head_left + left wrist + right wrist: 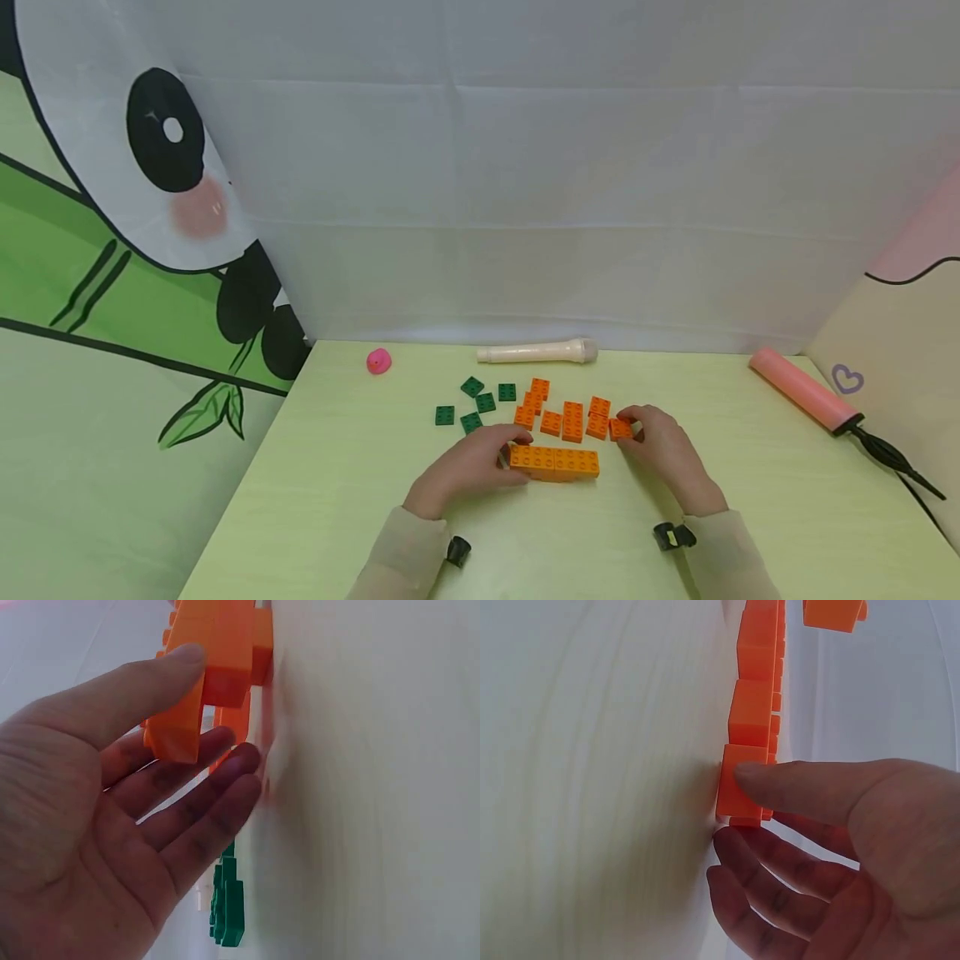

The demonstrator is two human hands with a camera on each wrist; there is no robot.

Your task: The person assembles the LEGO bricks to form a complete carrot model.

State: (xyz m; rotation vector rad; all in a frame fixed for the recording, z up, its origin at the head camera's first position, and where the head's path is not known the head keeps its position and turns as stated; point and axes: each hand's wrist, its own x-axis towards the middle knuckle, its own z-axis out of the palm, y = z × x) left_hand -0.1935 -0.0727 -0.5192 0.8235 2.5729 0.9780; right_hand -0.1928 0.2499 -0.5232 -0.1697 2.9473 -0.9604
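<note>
My left hand grips the left end of a long block of joined orange toy bricks, studs facing up. In the left wrist view the thumb lies along the near side of the joined bricks, which are stacked in stepped layers. My right hand pinches a small orange brick at the right end of the loose orange ones. In the right wrist view the thumb presses on the near face of that small brick, with its fingers behind.
Several loose orange bricks lie beyond the joined ones, and several green bricks to their left. Farther back are a pink round toy and a white microphone-shaped thing. A pink cylinder with a black tip lies at the right.
</note>
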